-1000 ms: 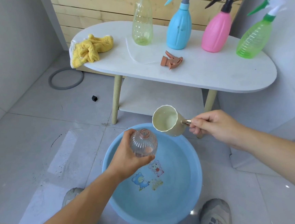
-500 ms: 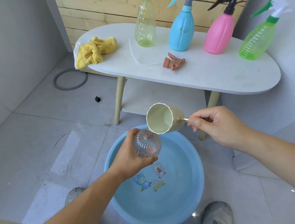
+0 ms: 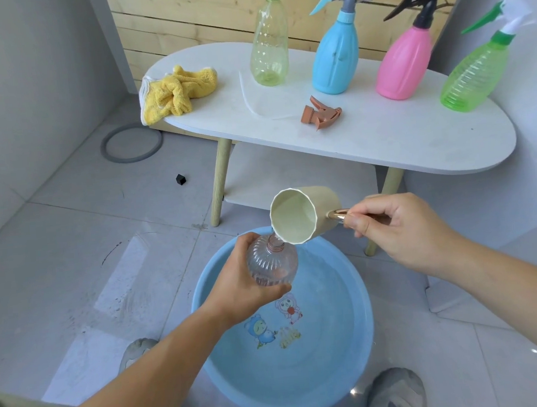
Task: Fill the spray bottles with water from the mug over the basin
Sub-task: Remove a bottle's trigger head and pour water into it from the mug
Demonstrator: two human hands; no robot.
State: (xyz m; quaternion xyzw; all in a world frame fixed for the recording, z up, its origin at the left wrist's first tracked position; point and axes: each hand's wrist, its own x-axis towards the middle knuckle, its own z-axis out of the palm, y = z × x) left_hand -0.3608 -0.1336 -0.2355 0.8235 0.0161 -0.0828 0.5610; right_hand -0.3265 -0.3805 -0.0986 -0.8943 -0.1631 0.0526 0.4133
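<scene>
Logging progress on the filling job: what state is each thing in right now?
Clear bottle: uncapped, upright, gripped by left hand over basin.
Mug: tipped at bottle's neck, handle pinched by right hand.
Orange spray head: off, lying on table.
Yellowish bottle, blue bottle, pink bottle, green bottle: standing, spray heads on.
Yellow cloth: crumpled.

Mug (image 3: 304,214) tips further than 1.0 s ago: then its mouth faces up and left, with water showing inside; now it lies nearly on its side. It shifts left, from apart and right of the clear bottle (image 3: 272,263) to its lower lip at the bottle's neck. Right hand (image 3: 399,227), pinching the handle, rolls with it. Whether water runs: cannot tell.
</scene>
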